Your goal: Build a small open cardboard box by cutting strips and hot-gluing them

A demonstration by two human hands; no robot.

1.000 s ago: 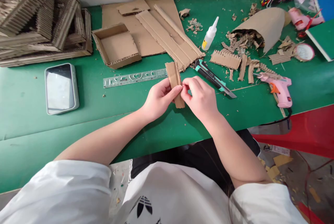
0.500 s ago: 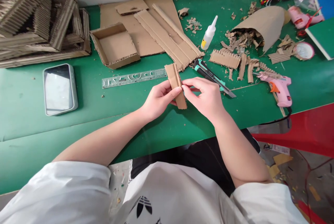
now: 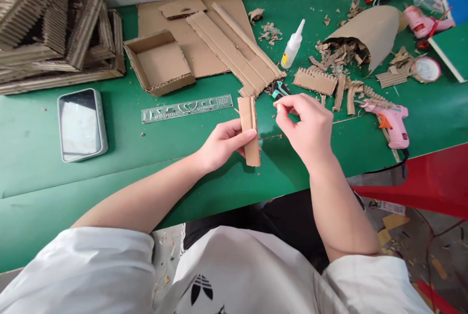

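Note:
My left hand [image 3: 224,146] grips a narrow strip of cardboard [image 3: 249,131], thumb across its front and fingers behind. The strip stands nearly upright, with a ridge along its length and rough edges. To its right, apart from the strip, is my right hand [image 3: 307,126]. Its thumb and forefinger are pinched together; whatever they hold, if anything, is too small to make out. Behind that hand lies a green and black utility knife [image 3: 280,89], mostly hidden by the fingers. A clear plastic ruler stencil [image 3: 187,108] lies left of the strip.
A smartphone [image 3: 81,124] and a shallow cardboard box [image 3: 161,60] lie left. Stacked corrugated pieces [image 3: 84,31] fill the back left corner. A glue bottle [image 3: 292,46] stands behind my right hand. Torn scraps [image 3: 341,58] and a pink glue gun [image 3: 393,124] are farther right.
My right hand has come off the cardboard strip and moved right, now in front of the utility knife. The strip has turned more upright in my left hand.

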